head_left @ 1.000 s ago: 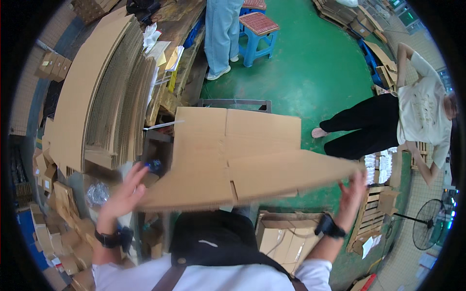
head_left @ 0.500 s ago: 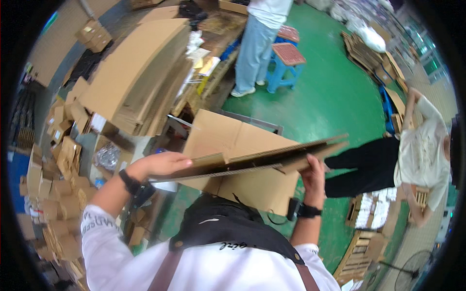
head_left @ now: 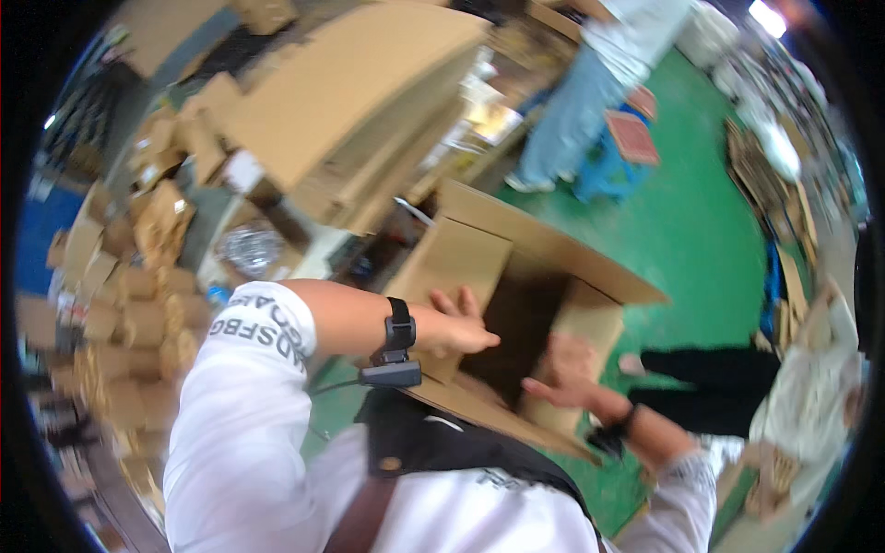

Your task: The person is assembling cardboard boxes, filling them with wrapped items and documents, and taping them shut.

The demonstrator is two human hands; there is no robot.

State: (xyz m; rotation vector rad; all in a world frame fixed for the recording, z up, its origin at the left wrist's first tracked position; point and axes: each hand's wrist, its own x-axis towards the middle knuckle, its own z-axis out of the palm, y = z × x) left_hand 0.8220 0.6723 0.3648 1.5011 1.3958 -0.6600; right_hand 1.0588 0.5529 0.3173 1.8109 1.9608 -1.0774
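Observation:
In front of my body stands a brown cardboard box (head_left: 544,241), its top facing up and its dark inside showing between the flaps. My left hand (head_left: 456,327) lies on the left flap (head_left: 466,263), fingers apart and thumb reaching over the opening. Against the right flap (head_left: 590,318) rests my right hand (head_left: 564,371), its fingers stretched out and its thumb pointing inward. Neither hand is closed round anything. The long far flap tilts outward, and the near flap (head_left: 502,424) lies close to my apron. Motion blurs both hands slightly.
A tall stack of flat cardboard sheets (head_left: 359,101) rises at far left, with small cartons (head_left: 143,323) beside it. Blue stools (head_left: 613,157) stand near one person (head_left: 590,101) at the back. Another person (head_left: 802,387) is close on the right.
The folded cardboard held between my hands now stands opened as a box. My hands have moved inward and down onto its side flaps, and the view has turned.

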